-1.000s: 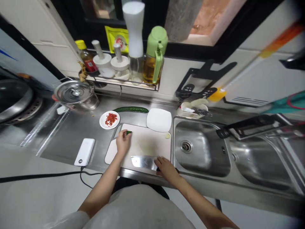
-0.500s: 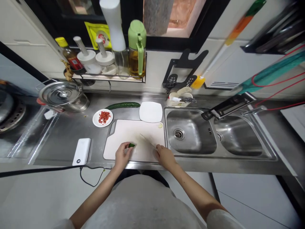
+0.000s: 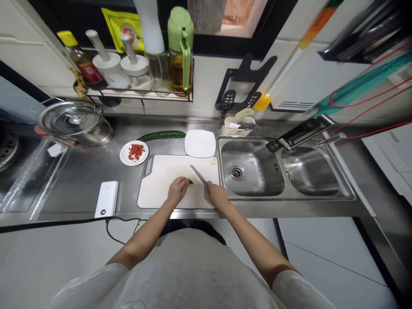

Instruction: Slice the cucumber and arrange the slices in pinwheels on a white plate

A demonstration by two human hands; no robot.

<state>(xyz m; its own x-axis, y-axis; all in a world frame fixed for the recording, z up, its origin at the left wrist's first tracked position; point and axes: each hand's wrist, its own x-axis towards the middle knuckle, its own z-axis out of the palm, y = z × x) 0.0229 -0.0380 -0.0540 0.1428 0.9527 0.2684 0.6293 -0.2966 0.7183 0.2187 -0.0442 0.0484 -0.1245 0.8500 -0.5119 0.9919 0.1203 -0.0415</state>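
Observation:
Over the white cutting board (image 3: 157, 184), my left hand (image 3: 178, 191) has its fingers closed on a small dark green vegetable piece (image 3: 191, 182). My right hand (image 3: 218, 195) grips a knife (image 3: 198, 174) by its handle, with the blade pointing away from me and to the left. The blade lies just right of the green piece; whether they touch, I cannot tell. A pale yellowish slice (image 3: 213, 161) rests in the board's far right corner. Behind the board are a long cucumber (image 3: 164, 135), an empty white square plate (image 3: 200, 143) and a small plate (image 3: 125, 159) of chopped red pieces (image 3: 136, 151).
To the right is a double steel sink (image 3: 254, 171) with a dark faucet (image 3: 289, 139). A lidded steel pot (image 3: 75, 122) and a white power bank (image 3: 107, 198) stand on the left. Bottles fill a wall rack (image 3: 141, 95). A sponge caddy (image 3: 236, 128) sits behind the sink.
My left hand has moved right and away from me with the green piece, closer to the knife. The knife, blurred before, now shows sharply. The camera view has shifted slightly.

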